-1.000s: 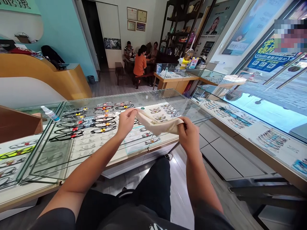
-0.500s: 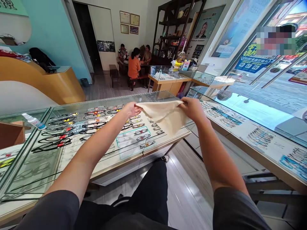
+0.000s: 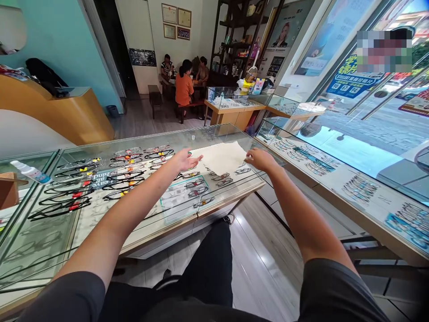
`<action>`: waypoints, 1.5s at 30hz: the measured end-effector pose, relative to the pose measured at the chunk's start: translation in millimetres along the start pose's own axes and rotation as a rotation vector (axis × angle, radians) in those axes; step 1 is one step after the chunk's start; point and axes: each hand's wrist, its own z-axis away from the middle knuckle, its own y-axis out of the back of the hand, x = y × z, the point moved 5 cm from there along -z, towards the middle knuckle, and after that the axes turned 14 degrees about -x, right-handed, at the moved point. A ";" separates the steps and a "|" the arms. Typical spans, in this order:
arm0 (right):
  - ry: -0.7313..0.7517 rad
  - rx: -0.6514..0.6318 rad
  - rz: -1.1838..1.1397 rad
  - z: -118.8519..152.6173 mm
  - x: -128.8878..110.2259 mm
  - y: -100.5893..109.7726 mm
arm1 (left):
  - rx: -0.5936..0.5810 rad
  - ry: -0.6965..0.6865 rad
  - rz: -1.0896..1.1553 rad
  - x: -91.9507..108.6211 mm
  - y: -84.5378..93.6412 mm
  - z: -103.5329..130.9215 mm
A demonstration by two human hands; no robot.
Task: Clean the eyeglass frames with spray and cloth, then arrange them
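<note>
A cream cloth (image 3: 223,156) lies spread on the glass top of the display case (image 3: 214,134). My left hand (image 3: 186,161) is just left of it, palm turned up and fingers stretched apart, holding nothing. Near the cloth's right edge is my right hand (image 3: 262,159), fingers bent and loosely apart; its fingertips are at the edge, and I cannot tell whether they touch it. Under the glass, several eyeglass frames (image 3: 127,181) with coloured tags sit in rows left of my left forearm. More glasses (image 3: 221,180) show just in front of the cloth.
A spray bottle (image 3: 31,172) lies tilted on the glass at the left, beside a brown box (image 3: 9,190). Another glass case (image 3: 338,179) with eyewear runs along the right. Several people sit at a table in the back, one in an orange shirt (image 3: 184,91).
The cloth, held stretched between both hands before, is now down flat on the glass. My left hand has let go of it and opened. My right hand has come down.
</note>
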 end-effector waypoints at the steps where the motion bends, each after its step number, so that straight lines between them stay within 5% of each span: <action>1: -0.006 -0.012 -0.012 2.6 3.0 -9.5 | 0.034 0.017 -0.024 -7.7 6.9 12.9; 4: -0.020 -0.011 -0.052 15.0 5.6 -26.1 | 0.056 0.022 -0.107 -28.2 19.1 61.3; 9: 0.108 -0.015 -0.150 50.1 -30.5 -54.2 | -0.347 0.076 -0.429 -86.9 29.4 157.7; 13: 0.193 0.098 -0.276 74.2 -71.7 -90.4 | -0.534 0.270 -0.553 -157.9 76.8 214.9; 17: 0.111 0.262 -0.392 73.6 -86.4 -117.7 | -0.326 0.323 -0.419 -215.9 167.1 231.5; 20: 0.088 0.286 -0.487 65.5 -88.8 -124.3 | 0.004 0.329 -0.209 -245.5 243.3 235.0; 23: 0.161 0.273 -0.539 65.8 -98.4 -121.3 | 0.368 0.185 0.035 -254.1 303.6 241.1; 26: 0.216 0.255 -0.580 74.1 -111.1 -117.4 | 0.517 0.062 0.105 -250.6 336.1 244.9; 35: 0.247 0.335 -0.575 98.7 -140.4 -114.6 | 0.656 -0.099 0.243 -248.8 365.4 243.7; 45: 0.346 0.390 -0.562 179.3 -196.5 -138.3 | 0.679 -0.141 0.199 -255.4 367.6 241.6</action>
